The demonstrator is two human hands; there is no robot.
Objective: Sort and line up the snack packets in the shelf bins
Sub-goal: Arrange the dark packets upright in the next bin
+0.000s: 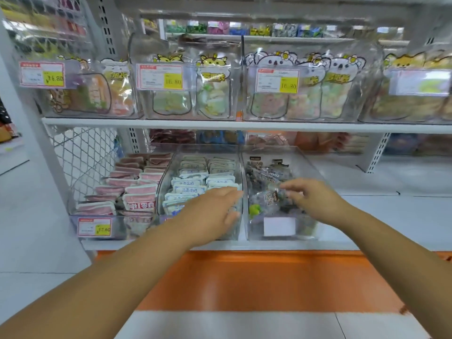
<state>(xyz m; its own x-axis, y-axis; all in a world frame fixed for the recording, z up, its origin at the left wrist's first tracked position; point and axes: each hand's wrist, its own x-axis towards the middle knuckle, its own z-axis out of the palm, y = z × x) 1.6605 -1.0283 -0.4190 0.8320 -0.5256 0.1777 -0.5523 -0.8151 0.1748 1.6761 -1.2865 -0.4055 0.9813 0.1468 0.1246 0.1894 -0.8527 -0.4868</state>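
Reference: the middle bin (208,150) of blue-white packets (193,182). The left hand (210,216), fingers straight and relaxed, lies over its front right corner. Right of it, the right hand (315,199) curls over the dark packets (266,174); blur hides any grip. Left of it stand pink packets (137,189).

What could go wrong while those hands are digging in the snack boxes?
1. The left hand stretches over the neat blue-and-white packets; a careless sweep might topple those rows.
2. The dark packets in the right bin lie in a loose heap, so the right hand tugging at one might drag others out or into the wrong bin.
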